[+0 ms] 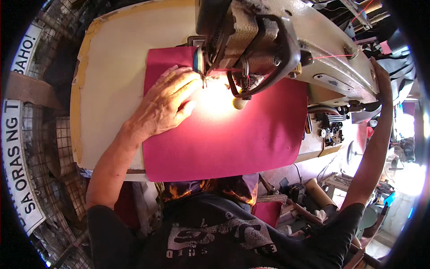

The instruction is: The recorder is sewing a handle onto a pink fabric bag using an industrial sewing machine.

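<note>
A large piece of maroon cloth (224, 152) lies under the head of a sewing machine (329, 67). My left hand (172, 96) rests flat on the cloth's left part, fingers stretched toward the needle area (204, 80). By those fingertips, at the cloth's far edge, stands a narrow strip with dark and pale bands (197, 60); whether I touch it is unclear. Stretched far to the right, my right hand (381, 76) is against the end of the machine, its fingers mostly hidden. Red thread (331, 56) runs along the machine's arm.
A lit bulb (239, 104) shines on the cloth beside the needle area. The pale sewing table (112, 89) has a worn, taped left edge. Small metal parts (332, 132) sit at the table's right. Wire mesh and a lettered sign (20, 157) stand left; clutter lies lower right.
</note>
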Demonstrator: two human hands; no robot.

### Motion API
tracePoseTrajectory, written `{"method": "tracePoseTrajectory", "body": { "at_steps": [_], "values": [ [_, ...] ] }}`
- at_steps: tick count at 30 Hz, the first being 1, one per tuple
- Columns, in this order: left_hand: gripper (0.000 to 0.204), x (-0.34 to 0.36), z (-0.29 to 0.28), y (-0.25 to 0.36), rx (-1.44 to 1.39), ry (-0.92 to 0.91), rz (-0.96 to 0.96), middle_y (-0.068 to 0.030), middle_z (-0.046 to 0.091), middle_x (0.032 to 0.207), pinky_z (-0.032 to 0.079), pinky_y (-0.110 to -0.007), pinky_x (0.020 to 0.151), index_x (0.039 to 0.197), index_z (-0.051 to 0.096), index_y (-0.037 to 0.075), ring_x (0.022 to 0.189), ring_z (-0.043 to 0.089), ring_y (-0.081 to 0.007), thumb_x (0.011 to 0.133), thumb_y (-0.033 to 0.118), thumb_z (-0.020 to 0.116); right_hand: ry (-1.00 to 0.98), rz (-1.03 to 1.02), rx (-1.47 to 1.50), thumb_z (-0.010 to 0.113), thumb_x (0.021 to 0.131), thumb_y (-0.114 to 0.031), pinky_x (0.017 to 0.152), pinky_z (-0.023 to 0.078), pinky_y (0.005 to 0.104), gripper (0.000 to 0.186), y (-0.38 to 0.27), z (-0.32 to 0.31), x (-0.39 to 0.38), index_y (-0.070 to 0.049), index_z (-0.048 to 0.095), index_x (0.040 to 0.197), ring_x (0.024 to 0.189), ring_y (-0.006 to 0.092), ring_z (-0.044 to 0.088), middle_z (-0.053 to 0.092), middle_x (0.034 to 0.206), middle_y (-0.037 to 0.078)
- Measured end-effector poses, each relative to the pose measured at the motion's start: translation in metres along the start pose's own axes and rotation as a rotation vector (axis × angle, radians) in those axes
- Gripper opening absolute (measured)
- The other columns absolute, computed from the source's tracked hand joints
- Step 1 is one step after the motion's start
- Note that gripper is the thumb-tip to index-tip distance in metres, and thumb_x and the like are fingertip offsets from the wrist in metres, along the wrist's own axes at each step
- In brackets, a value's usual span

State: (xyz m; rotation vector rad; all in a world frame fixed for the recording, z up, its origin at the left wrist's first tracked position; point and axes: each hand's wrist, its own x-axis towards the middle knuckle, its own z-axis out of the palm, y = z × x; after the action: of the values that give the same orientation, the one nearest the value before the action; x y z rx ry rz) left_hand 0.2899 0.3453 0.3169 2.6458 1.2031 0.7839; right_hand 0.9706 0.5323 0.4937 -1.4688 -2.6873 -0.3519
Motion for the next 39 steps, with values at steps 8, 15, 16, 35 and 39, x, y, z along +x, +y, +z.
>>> {"method": "tracePoseTrajectory", "body": {
  "at_steps": [8,15,16,35,39],
  "values": [
    [0.036,0.0,0.002,-0.003,0.004,-0.031,-0.039,-0.0159,0.061,0.125,0.032,-0.051,0.12,0.121,0.063,0.0,0.125,0.055,-0.0356,0.087,0.011,0.065,0.636,0.847,-0.072,0.051,0.104,-0.022,0.082,0.053,0.0382,0.034,-0.113,0.069,-0.081,0.0,0.063,0.127,0.098,0.0228,0.066,0.069,0.11,0.015],
    [0.03,0.001,0.001,-0.003,0.008,-0.013,-0.007,-0.0151,0.062,0.123,0.037,-0.051,0.117,0.115,0.065,0.001,0.121,0.058,-0.0342,0.086,0.01,0.066,0.669,0.457,-0.406,0.046,0.098,-0.008,0.08,0.053,0.0427,0.043,-0.09,0.057,-0.117,-0.003,0.051,0.141,0.099,0.0317,0.066,0.065,0.112,0.017],
    [0.031,0.0,0.001,-0.003,0.014,-0.033,-0.013,-0.015,0.062,0.125,0.037,-0.051,0.117,0.116,0.066,0.001,0.127,0.055,-0.0342,0.086,0.009,0.066,0.604,0.43,-0.076,0.044,0.1,-0.012,0.091,0.053,0.0409,0.046,-0.067,0.03,-0.102,-0.005,0.048,0.145,0.117,0.0303,0.062,0.06,0.129,0.017],
    [0.035,-0.003,0.007,-0.006,0.058,-0.011,0.03,-0.015,0.059,0.135,0.036,-0.051,0.117,0.124,0.064,0.003,0.133,0.051,-0.0356,0.089,0.011,0.064,1.246,0.975,0.652,0.052,0.102,-0.051,0.079,0.051,0.0345,0.055,-0.173,0.072,-0.04,0.0,0.068,0.117,0.085,0.0209,0.064,0.072,0.099,0.011],
    [0.038,-0.004,0.004,-0.004,0.057,-0.048,0.003,-0.0148,0.054,0.143,0.031,-0.05,0.12,0.129,0.063,0.005,0.138,0.046,-0.0355,0.092,0.016,0.063,0.926,0.82,0.423,0.05,0.105,-0.039,0.096,0.048,0.0379,0.051,-0.18,0.068,-0.097,-0.002,0.056,0.14,0.1,0.0264,0.065,0.067,0.122,0.017]
  ]
}}
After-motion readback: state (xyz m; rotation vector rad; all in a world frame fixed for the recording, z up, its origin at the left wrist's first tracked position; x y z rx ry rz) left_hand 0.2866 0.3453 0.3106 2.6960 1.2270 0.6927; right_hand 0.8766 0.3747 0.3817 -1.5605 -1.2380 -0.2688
